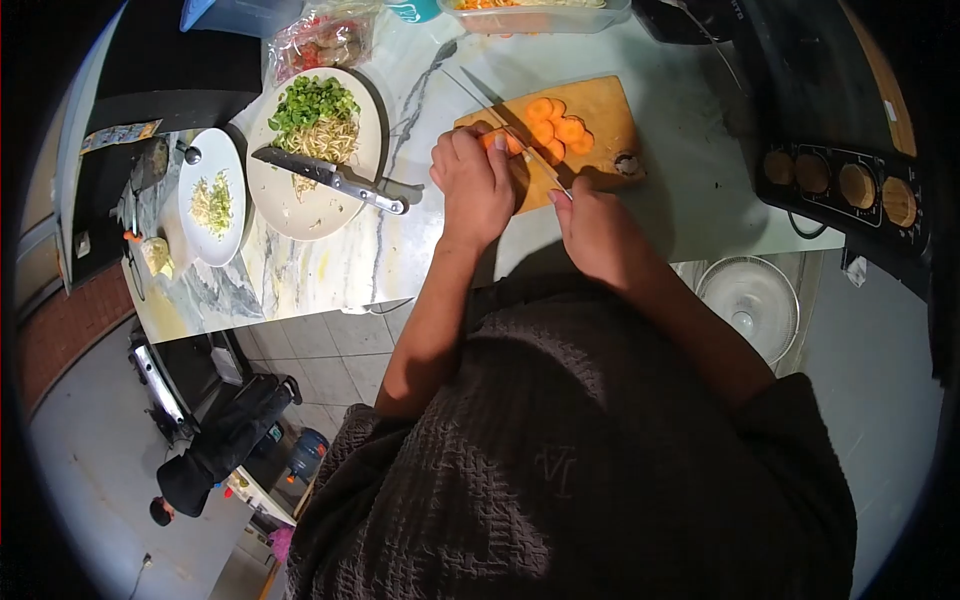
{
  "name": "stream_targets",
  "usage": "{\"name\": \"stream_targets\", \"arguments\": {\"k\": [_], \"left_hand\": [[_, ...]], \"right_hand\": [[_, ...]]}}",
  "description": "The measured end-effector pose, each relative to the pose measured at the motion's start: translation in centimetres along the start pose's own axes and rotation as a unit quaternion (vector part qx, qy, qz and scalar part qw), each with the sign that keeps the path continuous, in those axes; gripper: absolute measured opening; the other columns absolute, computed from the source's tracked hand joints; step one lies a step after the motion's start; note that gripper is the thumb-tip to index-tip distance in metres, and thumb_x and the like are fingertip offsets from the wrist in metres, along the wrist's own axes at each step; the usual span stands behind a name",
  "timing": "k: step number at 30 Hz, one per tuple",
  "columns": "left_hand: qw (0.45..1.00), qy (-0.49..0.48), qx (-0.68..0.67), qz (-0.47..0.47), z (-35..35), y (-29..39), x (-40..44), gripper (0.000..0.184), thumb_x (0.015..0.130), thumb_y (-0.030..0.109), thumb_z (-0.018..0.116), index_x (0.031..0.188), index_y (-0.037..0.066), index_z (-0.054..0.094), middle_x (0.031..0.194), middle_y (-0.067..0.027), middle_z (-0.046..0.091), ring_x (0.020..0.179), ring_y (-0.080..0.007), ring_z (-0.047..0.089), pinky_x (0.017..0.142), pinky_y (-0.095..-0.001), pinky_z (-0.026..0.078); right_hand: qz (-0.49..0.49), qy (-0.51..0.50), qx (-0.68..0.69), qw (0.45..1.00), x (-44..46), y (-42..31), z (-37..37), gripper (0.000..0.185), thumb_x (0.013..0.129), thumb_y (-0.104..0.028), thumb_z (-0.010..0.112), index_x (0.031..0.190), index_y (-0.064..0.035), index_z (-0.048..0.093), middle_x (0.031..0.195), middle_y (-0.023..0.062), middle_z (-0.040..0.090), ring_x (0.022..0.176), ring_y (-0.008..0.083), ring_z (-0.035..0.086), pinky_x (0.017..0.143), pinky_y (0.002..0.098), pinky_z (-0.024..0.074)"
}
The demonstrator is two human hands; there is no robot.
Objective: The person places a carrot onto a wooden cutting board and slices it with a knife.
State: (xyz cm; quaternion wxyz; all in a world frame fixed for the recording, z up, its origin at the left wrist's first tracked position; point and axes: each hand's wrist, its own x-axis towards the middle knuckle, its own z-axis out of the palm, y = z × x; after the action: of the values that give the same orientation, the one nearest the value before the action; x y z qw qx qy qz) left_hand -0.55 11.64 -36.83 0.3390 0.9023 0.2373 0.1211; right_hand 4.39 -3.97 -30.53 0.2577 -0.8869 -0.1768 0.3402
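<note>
My right hand (598,228) is closed around the handle of a knife (527,143), whose long blade slants up and left across the wooden cutting board (612,105). My left hand (472,182) presses a piece of carrot (505,143) on the board, fingertips close beside the blade. The fingers partly hide that piece. Right of the blade, several round carrot slices (568,130) lie in an overlapping pile. A second knife (325,176) rests across a round plate (290,215) to the left, its handle over the rim.
Chopped greens (312,105) and bean sprouts (325,140) share the round plate. An oval plate (222,250) with chopped bits stands farther left. At the back are a plastic bag (325,42) and a clear container (540,20). An appliance with knobs (850,185) borders the right. Another person (220,445) is lower left.
</note>
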Motion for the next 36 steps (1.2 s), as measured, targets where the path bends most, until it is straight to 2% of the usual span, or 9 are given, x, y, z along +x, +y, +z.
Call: {"name": "stream_targets", "arguments": {"k": [6,9,11,15,18,21,23,28,36], "left_hand": [[1.0,0.007,0.002,0.02,0.1,-0.1,-0.1,0.027,0.098,0.024,0.05,0.109,-0.001,0.051,0.108,-0.0189,0.051,0.103,-0.0355,0.045,0.091,-0.0457,0.033],[1.0,0.0,0.0,0.007,0.1,0.0,-0.1,0.027,0.098,0.025,0.05,0.108,-0.001,0.051,0.108,-0.019,0.051,0.102,-0.0355,0.045,0.091,-0.0458,0.032],[1.0,0.005,-0.002,0.015,0.1,-0.1,0.1,0.028,0.098,0.025,0.05,0.108,-0.001,0.051,0.108,-0.0191,0.051,0.102,-0.0356,0.045,0.09,-0.0458,0.032],[1.0,0.007,-0.002,0.017,0.1,0.1,-0.1,0.028,0.098,0.024,0.05,0.107,-0.002,0.051,0.107,-0.0197,0.051,0.102,-0.0359,0.045,0.09,-0.0458,0.033],[1.0,0.009,-0.01,0.019,0.1,0.1,-0.2,0.028,0.098,0.024,0.05,0.106,-0.002,0.05,0.106,-0.0199,0.051,0.102,-0.036,0.045,0.089,-0.0456,0.033],[1.0,0.004,0.01,0.011,0.2,-0.2,-0.1,0.028,0.098,0.025,0.05,0.106,-0.002,0.05,0.106,-0.0196,0.051,0.101,-0.036,0.046,0.089,-0.0455,0.033],[1.0,0.01,0.007,0.018,0.4,-0.4,-0.1,0.029,0.099,0.027,0.048,0.104,-0.001,0.05,0.106,-0.02,0.051,0.101,-0.036,0.046,0.089,-0.0456,0.033],[0.999,0.021,-0.004,0.031,0.0,-0.3,0.0,0.03,0.101,0.029,0.046,0.102,0.0,0.05,0.105,-0.0202,0.052,0.1,-0.0362,0.046,0.089,-0.0459,0.032],[0.999,0.008,-0.012,0.035,0.1,-0.5,-0.5,0.029,0.098,0.027,0.049,0.107,0.0,0.052,0.106,-0.0189,0.052,0.103,-0.0355,0.046,0.09,-0.0453,0.032]], "right_hand": [[0.02,-0.012,-0.003,1.0,-0.3,0.7,0.2,0.039,0.1,-0.033,0.048,0.098,0.0044,0.056,0.089,0.0305,0.065,0.088,0.0477,0.063,0.077,0.0532,0.0504],[-0.026,0.01,0.011,1.0,0.0,0.8,0.2,0.035,0.101,-0.027,0.047,0.093,0.0069,0.051,0.08,0.0326,0.062,0.081,0.0507,0.061,0.07,0.0542,0.0479],[0.009,-0.033,-0.001,0.999,-0.5,1.2,-0.1,0.04,0.101,-0.034,0.046,0.1,0.0051,0.055,0.089,0.0302,0.065,0.089,0.0477,0.063,0.078,0.053,0.0503],[0.026,-0.039,-0.001,0.999,0.1,0.6,0.5,0.042,0.101,-0.034,0.045,0.1,0.0065,0.055,0.089,0.0311,0.065,0.091,0.0479,0.063,0.079,0.053,0.0502],[-0.01,-0.006,0.019,1.0,0.0,0.6,0.5,0.04,0.102,-0.03,0.045,0.094,0.0083,0.051,0.08,0.0326,0.063,0.082,0.0498,0.062,0.072,0.0534,0.0488],[0.007,-0.009,0.004,1.0,0.2,1.0,1.3,0.04,0.102,-0.031,0.045,0.095,0.0083,0.051,0.081,0.0327,0.063,0.082,0.0497,0.062,0.072,0.0533,0.049],[0.013,0.001,0.022,1.0,0.4,1.2,1.7,0.039,0.101,-0.031,0.047,0.098,0.007,0.054,0.087,0.0317,0.065,0.088,0.0475,0.063,0.077,0.0523,0.0506],[0.02,-0.005,0.019,1.0,-0.3,1.0,1.3,0.04,0.101,-0.032,0.046,0.098,0.0069,0.055,0.089,0.0319,0.065,0.089,0.0475,0.064,0.079,0.052,0.0509],[0.015,0.013,0.021,1.0,0.0,1.9,2.2,0.041,0.1,-0.032,0.048,0.099,0.009,0.054,0.09,0.0325,0.065,0.089,0.0477,0.064,0.078,0.0512,0.0516]]}}
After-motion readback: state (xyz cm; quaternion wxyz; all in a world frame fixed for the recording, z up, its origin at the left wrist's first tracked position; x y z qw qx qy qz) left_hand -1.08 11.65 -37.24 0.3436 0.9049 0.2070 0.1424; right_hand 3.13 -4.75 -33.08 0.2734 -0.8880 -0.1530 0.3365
